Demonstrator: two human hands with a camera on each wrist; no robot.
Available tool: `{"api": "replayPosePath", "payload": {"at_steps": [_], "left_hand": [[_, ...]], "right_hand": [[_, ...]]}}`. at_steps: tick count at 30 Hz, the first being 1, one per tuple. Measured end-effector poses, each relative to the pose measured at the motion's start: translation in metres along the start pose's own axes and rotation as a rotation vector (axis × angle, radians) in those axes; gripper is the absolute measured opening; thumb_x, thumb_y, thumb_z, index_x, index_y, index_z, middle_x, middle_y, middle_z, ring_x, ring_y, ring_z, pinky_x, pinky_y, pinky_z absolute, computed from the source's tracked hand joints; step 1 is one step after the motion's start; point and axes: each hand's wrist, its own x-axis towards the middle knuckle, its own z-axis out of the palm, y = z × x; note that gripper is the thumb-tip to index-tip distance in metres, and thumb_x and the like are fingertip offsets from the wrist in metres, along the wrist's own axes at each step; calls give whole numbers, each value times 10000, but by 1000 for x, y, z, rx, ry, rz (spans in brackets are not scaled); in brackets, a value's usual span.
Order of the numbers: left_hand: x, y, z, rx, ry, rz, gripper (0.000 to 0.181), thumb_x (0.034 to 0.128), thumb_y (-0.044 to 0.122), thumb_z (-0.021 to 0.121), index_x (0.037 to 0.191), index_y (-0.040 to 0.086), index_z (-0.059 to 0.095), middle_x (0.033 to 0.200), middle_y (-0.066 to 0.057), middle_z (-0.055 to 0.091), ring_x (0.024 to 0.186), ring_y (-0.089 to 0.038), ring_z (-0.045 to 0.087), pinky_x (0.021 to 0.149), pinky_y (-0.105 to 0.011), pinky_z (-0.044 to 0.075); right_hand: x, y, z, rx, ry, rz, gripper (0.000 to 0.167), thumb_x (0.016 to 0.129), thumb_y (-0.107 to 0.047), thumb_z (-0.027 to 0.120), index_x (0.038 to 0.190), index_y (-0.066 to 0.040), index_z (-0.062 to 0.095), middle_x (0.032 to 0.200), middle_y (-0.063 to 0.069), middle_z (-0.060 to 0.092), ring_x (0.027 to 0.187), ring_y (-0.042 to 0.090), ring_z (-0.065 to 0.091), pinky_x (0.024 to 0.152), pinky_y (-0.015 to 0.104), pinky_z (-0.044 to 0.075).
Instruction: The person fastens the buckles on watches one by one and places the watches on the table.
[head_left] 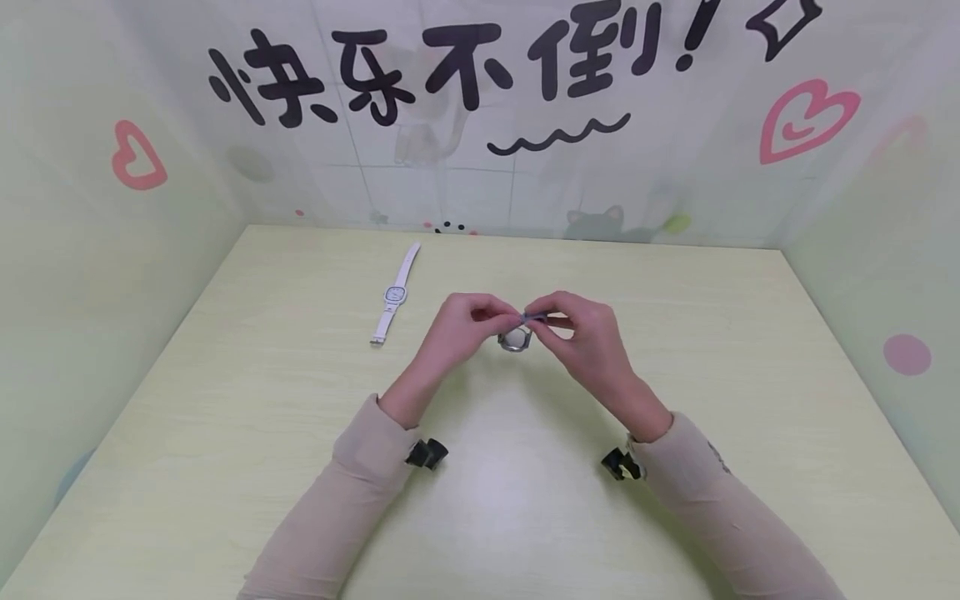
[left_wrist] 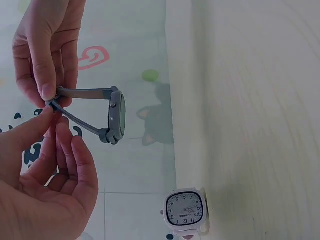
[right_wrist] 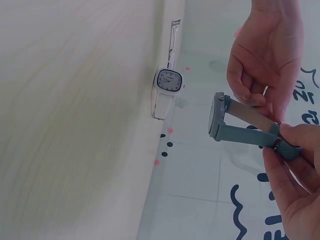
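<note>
At twelve o'clock ahead of me, above the table, I hold the blue-grey watch, its case hanging between six and seven o'clock from my fingertips. My left hand pinches the strap where its ends meet, coming in from nine o'clock; my right hand pinches the same join from three. I judge it light, the case rigid, the strap bendy but springy, perhaps a little slick. Best to grip the strap close to the buckle, keeping fingers off the glass, which could scratch. A white watch lies towards ten o'clock.
</note>
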Motion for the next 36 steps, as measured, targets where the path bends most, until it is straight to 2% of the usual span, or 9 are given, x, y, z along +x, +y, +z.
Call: {"api": "replayPosePath", "payload": {"at_steps": [5,9,11,14,36], "left_hand": [[1,-1,-2,-40,-34,-43,204,949,202,686,1033,26,748,930,-110,731,885,-339,619,742,-289,483],[1,-1,-1,-35,-54,-81,198,950,187,669,1022,17,738,901,-71,704,832,-232,583,739,-267,460],[0,0,-1,-23,-56,-85,189,946,174,663,1011,11,736,899,-70,701,809,-174,562,732,-250,450],[-1,1,0,-6,-57,-83,182,939,152,657,1008,2,732,921,-93,712,803,-154,569,732,-238,453],[-1,6,-1,48,-98,-98,176,939,154,607,979,12,704,909,-74,683,823,-166,550,740,-248,433]], "right_hand": [[-1,0,1,7,-20,-5,130,846,-15,767,969,-28,728,936,75,751,884,186,734,800,295,617],[-2,1,2,20,-57,10,158,845,2,761,996,-12,716,955,88,743,887,189,726,813,303,615],[-2,1,2,18,-76,14,178,843,-6,766,1014,-14,716,965,87,744,888,186,724,822,312,615],[-2,1,2,6,-86,1,188,842,-30,777,1024,-28,730,969,75,755,879,177,733,826,319,615],[-3,2,6,6,-21,-71,159,816,-41,804,969,-53,763,922,44,774,842,162,745,777,278,614]]}}
